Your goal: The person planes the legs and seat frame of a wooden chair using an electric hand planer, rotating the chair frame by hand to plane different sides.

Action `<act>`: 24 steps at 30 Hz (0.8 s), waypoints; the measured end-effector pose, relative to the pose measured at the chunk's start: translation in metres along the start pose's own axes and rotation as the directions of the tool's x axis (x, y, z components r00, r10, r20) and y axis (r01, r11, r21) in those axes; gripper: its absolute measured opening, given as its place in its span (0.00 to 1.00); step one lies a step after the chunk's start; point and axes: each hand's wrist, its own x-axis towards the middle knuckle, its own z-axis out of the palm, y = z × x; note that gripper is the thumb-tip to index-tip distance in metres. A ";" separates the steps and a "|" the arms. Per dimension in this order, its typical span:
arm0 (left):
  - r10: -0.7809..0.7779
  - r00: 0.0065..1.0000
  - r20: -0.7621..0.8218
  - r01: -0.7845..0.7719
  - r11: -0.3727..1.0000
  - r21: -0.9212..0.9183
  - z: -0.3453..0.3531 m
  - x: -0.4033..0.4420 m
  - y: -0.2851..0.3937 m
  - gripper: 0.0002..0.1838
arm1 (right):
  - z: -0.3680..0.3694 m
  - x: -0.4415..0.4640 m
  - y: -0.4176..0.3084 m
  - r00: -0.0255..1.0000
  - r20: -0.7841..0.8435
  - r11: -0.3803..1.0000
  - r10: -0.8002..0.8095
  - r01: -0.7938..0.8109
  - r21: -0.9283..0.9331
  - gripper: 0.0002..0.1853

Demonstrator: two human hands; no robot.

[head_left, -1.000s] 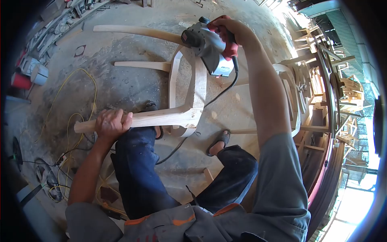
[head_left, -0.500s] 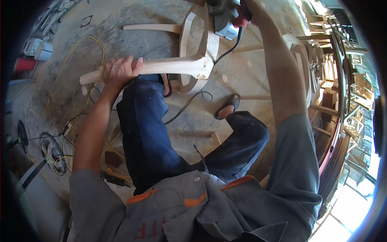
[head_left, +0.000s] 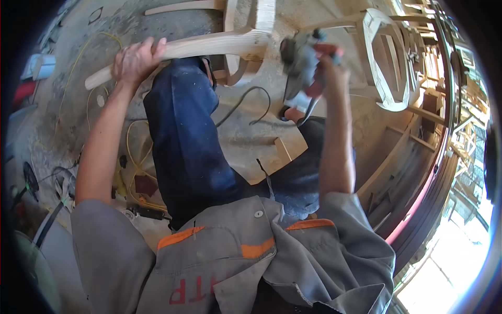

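Note:
My left hand [head_left: 137, 60] is wrapped round the end part of a pale, gently curved wooden leg [head_left: 209, 46]. The leg belongs to a wooden chair frame [head_left: 265, 18] that lies tipped over on the floor, partly cut off by the top edge. My right hand [head_left: 331, 70] grips the red handle of a corded power tool [head_left: 299, 63] with a grey body. It is held in the air right of the frame, apart from the wood. The tool is smeared by motion, and its exact kind cannot be made out.
A dark power cord [head_left: 246, 94] loops over the concrete floor. Yellow cable [head_left: 137, 157] lies by my left leg. Another curved wooden frame [head_left: 374, 52] stands at right beside stacked timber [head_left: 434, 199]. A small wood block [head_left: 283, 150] sits between my legs.
My right hand has drawn the power tool off the chair frame, down towards me. My left hand keeps hold of the leg; the whole view has shifted, with the frame now higher in it.

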 end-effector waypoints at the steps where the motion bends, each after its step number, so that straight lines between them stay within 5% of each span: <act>1: 0.006 1.000 0.011 -0.007 1.000 0.013 -0.001 0.002 0.001 0.28 | -0.005 -0.002 0.039 1.000 -0.011 0.999 0.006 -0.006 -0.032 0.06; 7: -0.035 0.996 0.084 0.030 0.998 0.054 0.002 0.001 -0.004 0.25 | -0.004 -0.039 0.239 0.957 0.031 0.949 0.289 -0.283 -0.136 0.06; 9: -0.057 0.993 0.103 0.049 0.996 0.073 0.000 0.001 -0.005 0.25 | 0.012 -0.071 0.256 0.930 0.068 0.927 0.361 -0.350 -0.137 0.08; 11: -0.059 0.992 0.114 0.047 0.994 0.101 -0.002 0.003 -0.002 0.25 | 0.029 -0.079 0.286 0.922 0.158 0.905 0.354 -0.295 -0.307 0.14; 14: -0.058 0.995 0.076 0.048 0.991 0.123 -0.001 0.001 -0.003 0.24 | 0.052 -0.084 0.299 0.920 0.337 0.869 0.201 -0.009 -0.494 0.23; 17: -0.065 0.995 0.076 0.055 0.990 0.132 0.003 0.002 -0.006 0.23 | 0.069 -0.085 0.306 0.818 0.506 0.824 0.273 0.073 -0.562 0.29; 21: -0.052 0.997 0.057 0.044 0.990 0.136 0.004 0.002 -0.007 0.22 | 0.089 -0.087 0.325 0.765 0.627 0.798 0.147 0.282 -0.532 0.32; 24: -0.046 0.998 0.053 0.037 0.987 0.157 0.005 0.003 -0.009 0.22 | 0.096 -0.092 0.337 0.772 0.605 0.815 0.197 0.213 -0.538 0.30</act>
